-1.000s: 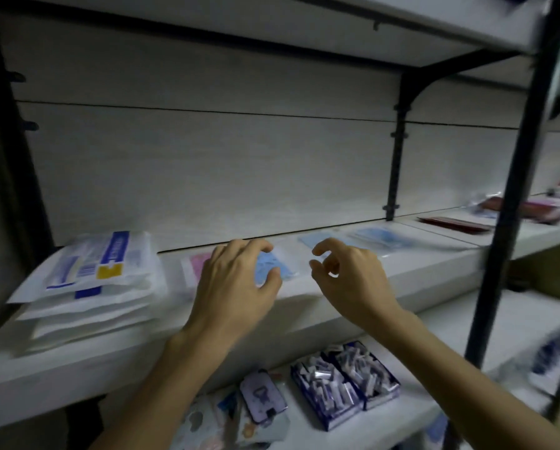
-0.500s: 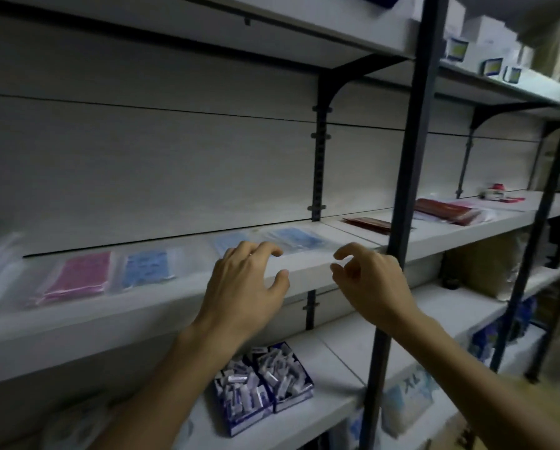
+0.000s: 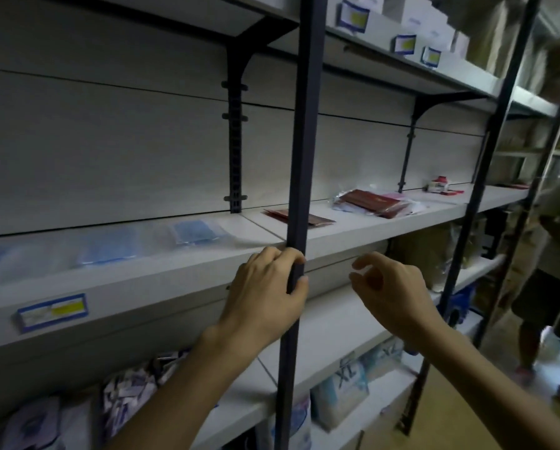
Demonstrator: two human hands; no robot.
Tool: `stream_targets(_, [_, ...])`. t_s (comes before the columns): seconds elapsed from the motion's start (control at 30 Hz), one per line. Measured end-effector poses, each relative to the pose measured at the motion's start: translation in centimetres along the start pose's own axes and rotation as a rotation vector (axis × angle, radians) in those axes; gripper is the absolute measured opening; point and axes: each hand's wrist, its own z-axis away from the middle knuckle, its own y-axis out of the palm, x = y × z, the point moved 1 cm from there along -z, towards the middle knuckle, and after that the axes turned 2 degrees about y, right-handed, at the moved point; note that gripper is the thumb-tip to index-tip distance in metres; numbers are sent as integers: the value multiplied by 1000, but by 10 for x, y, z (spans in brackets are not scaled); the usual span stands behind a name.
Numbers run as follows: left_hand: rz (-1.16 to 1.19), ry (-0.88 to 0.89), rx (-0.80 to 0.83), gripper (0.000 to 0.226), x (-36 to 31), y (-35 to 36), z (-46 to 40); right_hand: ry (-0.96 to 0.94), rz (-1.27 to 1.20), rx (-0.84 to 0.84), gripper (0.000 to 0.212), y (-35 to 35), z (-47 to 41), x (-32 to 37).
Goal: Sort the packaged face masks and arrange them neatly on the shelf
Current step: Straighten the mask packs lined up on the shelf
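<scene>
Blue packaged face masks [image 3: 194, 231] lie flat in clear wrappers on the white middle shelf [image 3: 161, 280], with more blurred ones [image 3: 108, 250] to their left. Dark red packs [image 3: 371, 203] lie further right on the same shelf, and a flat one [image 3: 317, 219] sits behind the post. My left hand [image 3: 265, 293] grips the dark upright post [image 3: 299, 157] at the shelf's front edge, fingers and thumb curled round it. My right hand [image 3: 389, 287] hovers in front of the shelf edge, fingers loosely curled and holding nothing.
A small red and white item [image 3: 439, 184] sits far right on the shelf. White labelled boxes [image 3: 405, 43] stand on the top shelf. Blue boxes [image 3: 132, 394] and XL packs [image 3: 346, 388] fill the lower shelf. A person [image 3: 554, 254] stands at the right.
My view has swung right along the shelf; the pink and white packs have left the frame. My left hand moved from hovering over the shelf edge to gripping the post.
</scene>
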Motion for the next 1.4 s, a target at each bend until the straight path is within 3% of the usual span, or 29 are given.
stream_targets(0.33, [76, 83, 75, 30, -40, 115, -100, 55, 99, -19, 22, -19, -72, -127])
stream_targets(1.1, [-3, 18, 43, 26, -87, 359, -335, 5, 7, -5, 14, -23, -263, -411])
stream_targets(1.4, [-92, -90, -4, 25, -137, 449, -413, -49, -83, 138, 15, -58, -336, -549])
